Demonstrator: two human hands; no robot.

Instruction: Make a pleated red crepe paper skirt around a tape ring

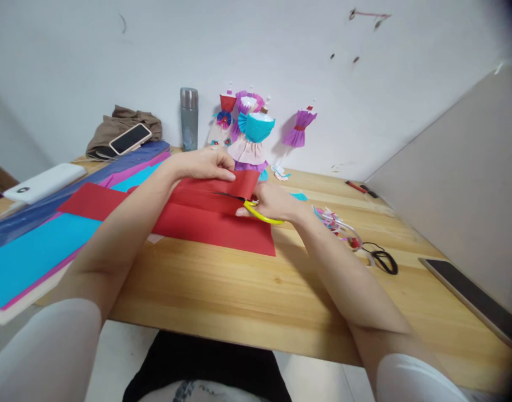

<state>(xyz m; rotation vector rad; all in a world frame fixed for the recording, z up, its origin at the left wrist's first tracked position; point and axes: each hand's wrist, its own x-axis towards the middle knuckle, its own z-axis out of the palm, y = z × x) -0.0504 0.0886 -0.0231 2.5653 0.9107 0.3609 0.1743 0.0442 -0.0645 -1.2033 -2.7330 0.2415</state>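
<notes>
Red paper (222, 229) lies across the middle of the wooden table, with its upper part lifted off the surface. My left hand (211, 164) is closed on the raised part, thumb pressing it near the far edge. In my right hand (270, 201) is a pair of scissors (262, 215) with yellow handles, fingers wrapped round them. Their dark blades point left and lie along a slit in the red paper. Whether the blades are fully together cannot be made out. Just behind my hands stand small dress forms in crepe-like paper, one with a turquoise top (258, 128).
Blue (42, 245) and magenta sheets cover the left side. A steel flask (189, 120), brown cloth (121, 125) and phone (130, 138) sit at the back. To the right lie ribbon scraps (331, 219), a black cord loop (384, 261) and a dark tablet-like device (469, 296) by the partition.
</notes>
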